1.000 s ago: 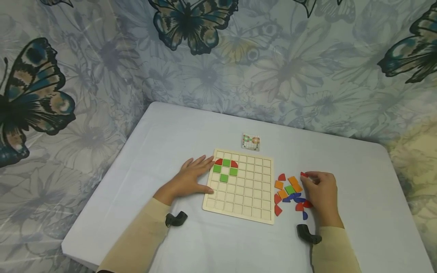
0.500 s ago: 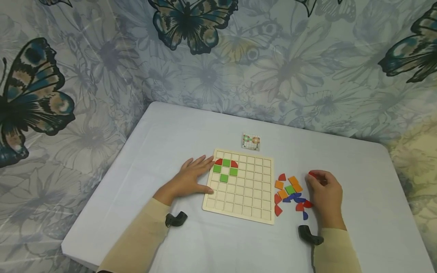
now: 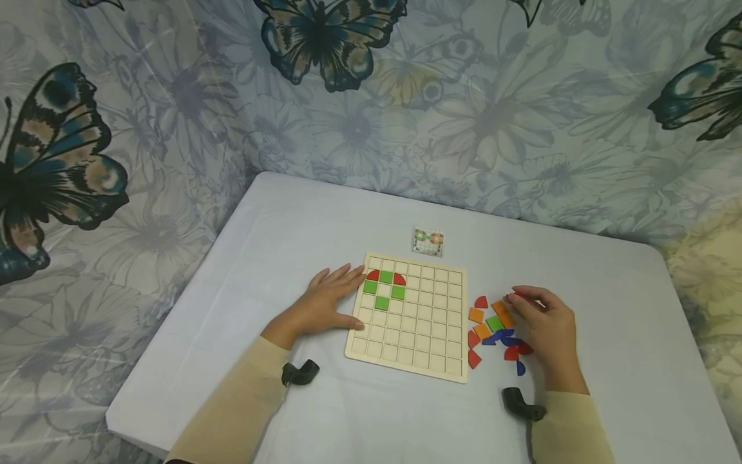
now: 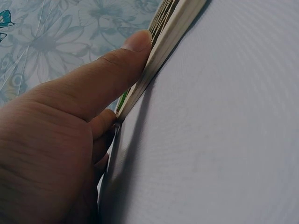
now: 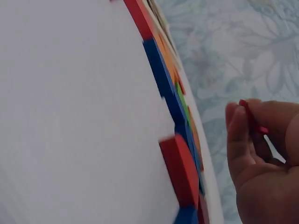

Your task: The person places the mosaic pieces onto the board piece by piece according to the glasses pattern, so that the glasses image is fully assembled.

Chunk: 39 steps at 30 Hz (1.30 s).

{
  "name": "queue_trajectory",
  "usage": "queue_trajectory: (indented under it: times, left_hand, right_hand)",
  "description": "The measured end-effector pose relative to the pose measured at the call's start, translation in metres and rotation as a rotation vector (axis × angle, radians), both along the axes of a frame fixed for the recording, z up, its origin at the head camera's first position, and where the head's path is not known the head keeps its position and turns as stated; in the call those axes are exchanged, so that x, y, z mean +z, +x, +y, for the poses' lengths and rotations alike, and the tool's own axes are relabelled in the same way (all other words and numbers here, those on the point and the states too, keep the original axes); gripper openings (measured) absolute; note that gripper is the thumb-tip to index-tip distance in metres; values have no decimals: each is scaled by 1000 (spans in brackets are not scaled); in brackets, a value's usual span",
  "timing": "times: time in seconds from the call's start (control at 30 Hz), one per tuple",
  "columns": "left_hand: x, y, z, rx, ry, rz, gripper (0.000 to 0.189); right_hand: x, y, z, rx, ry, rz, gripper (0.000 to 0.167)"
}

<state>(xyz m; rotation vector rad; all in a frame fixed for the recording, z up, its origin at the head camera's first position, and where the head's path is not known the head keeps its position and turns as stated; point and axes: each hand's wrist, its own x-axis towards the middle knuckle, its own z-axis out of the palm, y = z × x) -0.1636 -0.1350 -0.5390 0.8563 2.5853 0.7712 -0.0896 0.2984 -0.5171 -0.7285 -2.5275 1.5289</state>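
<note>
My left hand [image 3: 326, 301] lies with spread fingers at the left side of a wooden grid board [image 3: 429, 348]. In the left wrist view its thumb [image 4: 107, 74] rests over the board's edge. Inside the grid sit several green squares [image 3: 382, 303] and two red quarter-circle tiles [image 3: 400, 279]. Above the loose pieces on the right, my right hand [image 3: 547, 328] pinches a small red tile [image 5: 254, 122] between thumb and fingertips. Most of that tile is hidden by the fingers.
Right of the board lie loose orange [image 3: 476, 315], green [image 3: 493, 323], blue [image 3: 521, 368] and red tiles [image 3: 475, 359]. A small pattern card [image 3: 428, 241] lies behind the board. Patterned cloth [image 3: 359, 129] hangs behind the white table [image 3: 278, 219].
My right hand drew slightly right with the red tile, then came back left over the orange tiles. My left hand stays at the board's edge.
</note>
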Motion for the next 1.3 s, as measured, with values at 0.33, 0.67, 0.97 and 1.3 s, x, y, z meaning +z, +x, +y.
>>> queue_trajectory:
  times: [0.33,0.67,0.97,1.3]
  left_hand:
    - [0,-1,-1,-6,4,-1,111]
    - [-2,-2,-2,-3,23,-2,111]
    - [-3,-2,-2,-7,16,5,111]
    - [0,-2,-2,-7,22,-4,110]
  right_hand:
    - [15,-1,-35,173,-109,103,43]
    - [19,-8,-72,293,-190,154,34]
    - [17,-18,-99,396,-289,191,28]
    - [10,-27,-130,457,-216,99,20]
